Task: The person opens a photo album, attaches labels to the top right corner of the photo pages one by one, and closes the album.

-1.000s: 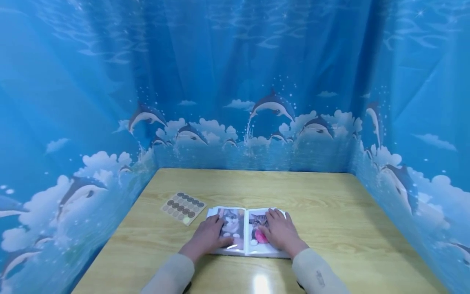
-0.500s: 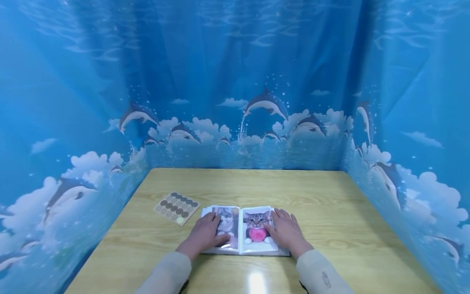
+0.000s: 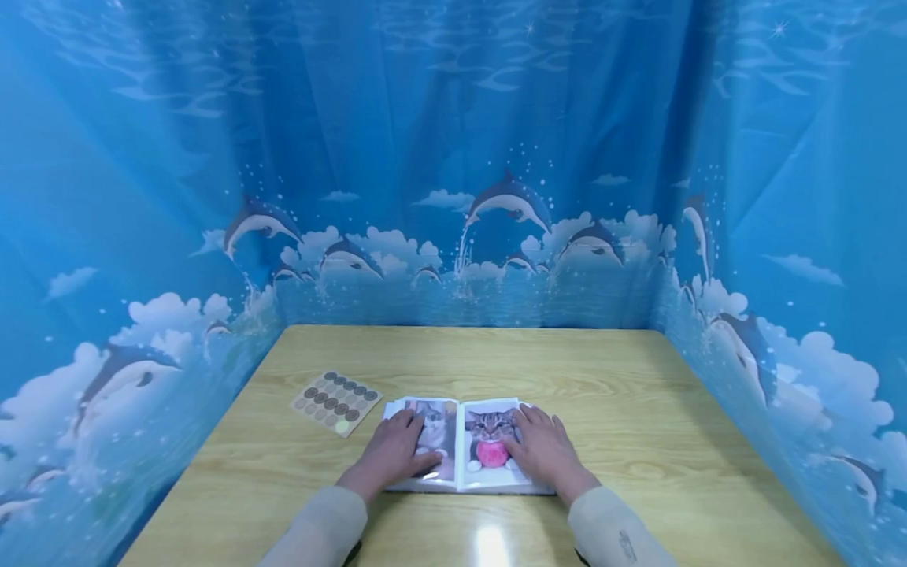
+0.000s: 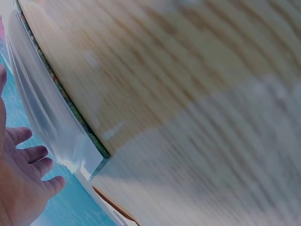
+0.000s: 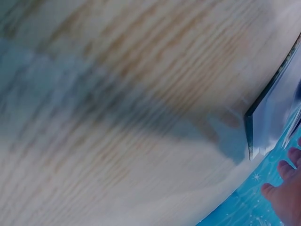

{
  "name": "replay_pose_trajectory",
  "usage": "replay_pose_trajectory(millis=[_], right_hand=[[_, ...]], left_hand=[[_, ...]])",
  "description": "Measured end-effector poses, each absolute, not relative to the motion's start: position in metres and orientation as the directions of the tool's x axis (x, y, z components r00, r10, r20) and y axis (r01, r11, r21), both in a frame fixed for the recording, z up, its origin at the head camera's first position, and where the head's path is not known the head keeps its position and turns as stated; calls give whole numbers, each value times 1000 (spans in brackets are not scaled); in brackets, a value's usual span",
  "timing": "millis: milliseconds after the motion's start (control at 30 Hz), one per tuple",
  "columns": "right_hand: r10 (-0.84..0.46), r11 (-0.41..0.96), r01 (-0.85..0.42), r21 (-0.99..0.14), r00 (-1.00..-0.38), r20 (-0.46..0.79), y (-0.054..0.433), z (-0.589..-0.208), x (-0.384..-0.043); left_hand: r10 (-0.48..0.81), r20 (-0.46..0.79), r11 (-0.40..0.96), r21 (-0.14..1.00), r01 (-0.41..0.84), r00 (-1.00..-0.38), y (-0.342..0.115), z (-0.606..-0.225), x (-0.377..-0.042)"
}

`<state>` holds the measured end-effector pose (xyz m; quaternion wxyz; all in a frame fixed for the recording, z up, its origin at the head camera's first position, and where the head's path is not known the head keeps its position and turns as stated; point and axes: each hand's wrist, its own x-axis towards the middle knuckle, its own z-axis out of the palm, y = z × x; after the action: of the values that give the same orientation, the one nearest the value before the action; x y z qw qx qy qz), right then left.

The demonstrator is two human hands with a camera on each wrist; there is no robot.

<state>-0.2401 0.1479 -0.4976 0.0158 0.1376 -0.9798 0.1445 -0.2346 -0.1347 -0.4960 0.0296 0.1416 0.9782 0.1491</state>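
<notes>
A photo album [image 3: 460,468] lies spread open on the table, cat pictures in clear sleeves on both pages. On the left page is a photo of a grey and white cat [image 3: 434,431]; the right page bears a tabby cat with a pink ball [image 3: 492,453]. My left hand [image 3: 397,449] rests on the left page, fingers extended and thumb reaching inward. Over the outer part of the right page lies my right hand [image 3: 551,450], fingers likewise stretched out. The left wrist view catches the album's page edges [image 4: 51,113] beside the fingers; an album corner [image 5: 263,122] shows in the right wrist view.
Left of the album lies a sheet of round stickers [image 3: 336,403], dark and pale in rows. The wood-grain table [image 3: 623,394] is bordered at the back and sides by a blue dolphin-print curtain [image 3: 397,142].
The whole head view has shifted slightly. My right hand slid outward off the cat picture, then a little back in over its edge. My left hand stays on its page.
</notes>
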Motion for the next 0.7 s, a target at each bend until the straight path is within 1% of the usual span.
replay_pose_trajectory(millis=[167,367,700], right_hand=[[-301,911,-317,-262,-948,101,144,-498,-238],[-317,902,-338,-269,-941,120,146,-501,-236],[-332,899,-348,-265,-937,105,144,-505,-233]], left_hand=[[304,-10,912,291,288,-953,-137,-493,-235],[285,-14,917,293,269,-958,-136,-490,-236],[263,-15,913,328,243,-965,-143,-491,-235]])
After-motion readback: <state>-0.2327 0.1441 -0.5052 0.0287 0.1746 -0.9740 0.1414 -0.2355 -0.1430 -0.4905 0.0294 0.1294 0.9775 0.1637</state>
